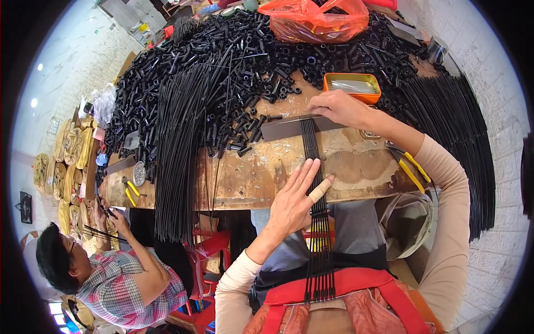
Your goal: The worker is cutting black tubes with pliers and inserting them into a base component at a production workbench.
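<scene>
A row of thin black rods [310,143] runs from a dark grey bar [280,129] on the wooden table toward my lap, their near ends fanned out. My left hand [293,201] lies flat over the rods at the table's front edge, fingers stretched out, one finger wrapped in tan tape. At the bar, my right hand [339,107] has its fingers bent and pinched together by the rods' far ends; what they grip is hidden. Just beyond it stands an orange tin [371,99] holding thin silver pins. Yellow-handled pliers [410,168] rest to the right.
Black tubular parts [183,53] are heaped across the back and left. Long black rod bundles [178,145] hang over the table's front edge, with more rods [456,139] at far right. A red plastic bag [314,25] sits behind. Another person [122,284] works at left.
</scene>
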The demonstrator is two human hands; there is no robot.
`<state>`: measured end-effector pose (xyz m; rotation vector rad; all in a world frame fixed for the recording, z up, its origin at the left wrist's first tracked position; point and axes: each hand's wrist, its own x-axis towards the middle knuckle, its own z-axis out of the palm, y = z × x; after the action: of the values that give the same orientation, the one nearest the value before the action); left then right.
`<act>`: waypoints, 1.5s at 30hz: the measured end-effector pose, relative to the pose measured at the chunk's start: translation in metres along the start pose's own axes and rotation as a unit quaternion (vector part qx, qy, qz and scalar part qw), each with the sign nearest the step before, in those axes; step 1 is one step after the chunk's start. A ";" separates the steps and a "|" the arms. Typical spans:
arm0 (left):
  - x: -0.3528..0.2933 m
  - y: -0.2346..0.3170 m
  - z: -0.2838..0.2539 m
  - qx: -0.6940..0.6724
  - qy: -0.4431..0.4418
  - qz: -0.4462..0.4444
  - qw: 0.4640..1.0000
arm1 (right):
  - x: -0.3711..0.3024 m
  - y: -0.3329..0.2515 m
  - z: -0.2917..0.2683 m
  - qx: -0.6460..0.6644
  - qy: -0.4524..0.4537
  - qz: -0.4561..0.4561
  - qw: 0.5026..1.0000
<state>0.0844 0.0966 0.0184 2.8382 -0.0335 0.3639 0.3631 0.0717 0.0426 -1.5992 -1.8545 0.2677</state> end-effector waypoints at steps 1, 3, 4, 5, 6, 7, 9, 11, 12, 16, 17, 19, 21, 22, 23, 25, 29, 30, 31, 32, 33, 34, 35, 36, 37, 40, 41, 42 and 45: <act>-0.001 0.000 0.000 -0.001 0.001 -0.003 1.000 | -0.001 -0.002 -0.003 0.001 -0.003 -0.001 1.000; -0.002 0.000 -0.001 -0.039 0.010 -0.017 0.999 | -0.009 -0.005 -0.012 -0.191 -0.055 0.058 0.978; -0.001 0.001 -0.002 -0.038 0.013 -0.016 0.999 | -0.011 -0.001 -0.016 -0.194 -0.055 0.056 0.978; -0.001 0.001 -0.004 -0.025 0.009 -0.012 1.000 | -0.012 0.004 -0.018 -0.186 -0.067 0.048 0.979; -0.001 0.001 -0.005 -0.012 0.006 -0.008 1.000 | -0.011 0.007 -0.018 -0.179 -0.079 0.040 0.980; 0.000 -0.001 -0.001 -0.010 0.009 -0.010 1.000 | -0.009 0.007 -0.015 -0.181 -0.079 0.036 0.980; 0.004 -0.004 0.002 -0.018 0.020 0.003 1.000 | -0.001 0.007 -0.016 -0.140 -0.069 0.007 0.988; 0.005 0.004 -0.013 -0.004 -0.006 -0.024 1.000 | -0.005 0.000 -0.022 -0.183 -0.021 0.006 0.983; 0.005 0.007 -0.021 0.005 -0.034 -0.051 0.998 | -0.011 -0.006 -0.030 -0.224 0.024 0.011 0.974; -0.004 -0.020 -0.060 0.165 0.060 -0.132 0.976 | -0.034 -0.140 -0.072 0.059 -0.239 0.070 0.967; 0.012 -0.032 -0.060 0.080 0.103 -0.104 0.986 | -0.061 -0.129 -0.042 0.083 -0.263 -0.038 0.960; 0.061 -0.051 -0.026 -0.074 0.171 0.042 0.982 | -0.088 -0.164 -0.010 0.264 -0.320 0.063 0.908; 0.081 -0.063 0.020 -0.108 0.123 0.100 0.981 | -0.124 -0.154 0.058 0.252 -0.172 0.093 0.948; 0.078 -0.072 0.034 -0.099 0.130 0.140 0.977 | -0.132 -0.140 0.081 0.251 -0.161 0.141 0.944; 0.075 -0.071 0.035 -0.123 0.113 0.120 0.979 | -0.130 -0.146 0.078 0.223 -0.110 0.102 0.963; 0.078 -0.073 0.031 -0.182 0.122 0.105 0.970 | -0.122 -0.173 0.047 0.168 -0.070 0.068 0.981; 0.075 -0.076 0.020 -0.365 0.156 -0.001 0.918 | -0.051 -0.224 -0.057 0.243 -0.037 0.074 0.966; 0.072 -0.061 0.009 -0.369 0.149 0.000 0.918 | -0.034 -0.235 -0.080 0.315 0.024 0.093 0.944; 0.067 -0.030 -0.019 -0.591 0.038 -0.065 0.803 | -0.019 -0.234 -0.106 0.235 0.059 0.065 0.968; 0.062 -0.001 -0.041 -0.765 -0.075 -0.127 0.627 | -0.008 -0.237 -0.126 0.206 0.082 0.047 0.974; 0.049 0.024 -0.040 -0.791 -0.094 -0.064 0.602 | -0.003 -0.233 -0.141 0.172 0.098 0.018 0.980; 0.032 0.049 -0.037 -0.788 -0.070 0.017 0.611 | -0.001 -0.237 -0.145 0.290 0.098 0.059 0.950; 0.018 0.070 -0.038 -0.724 -0.067 0.026 0.686 | -0.002 -0.247 -0.141 0.315 0.080 0.075 0.943; 0.004 0.108 -0.054 -0.712 -0.040 -0.002 0.701 | -0.007 -0.254 -0.140 0.338 0.067 0.095 0.934; -0.008 0.133 -0.053 -0.733 -0.004 0.010 0.680 | -0.010 -0.267 -0.137 0.340 0.065 0.095 0.933; -0.023 0.150 -0.056 -0.720 0.028 0.025 0.693 | -0.019 -0.300 -0.139 0.287 0.042 0.101 0.952; -0.022 0.143 -0.063 -0.684 0.040 0.024 0.728 | -0.023 -0.300 -0.145 0.123 0.140 0.038 0.982; -0.019 0.131 -0.060 -0.662 0.064 -0.018 0.747 | -0.028 -0.299 -0.145 -0.046 0.228 -0.027 0.972; -0.020 0.087 -0.063 -0.344 0.165 -0.193 0.904 | -0.069 -0.340 -0.121 -0.521 0.251 -0.197 0.792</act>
<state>0.0449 0.0305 0.0951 1.9950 0.3869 0.5950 0.1647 -0.1025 0.2981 -1.5677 -1.8831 -1.4642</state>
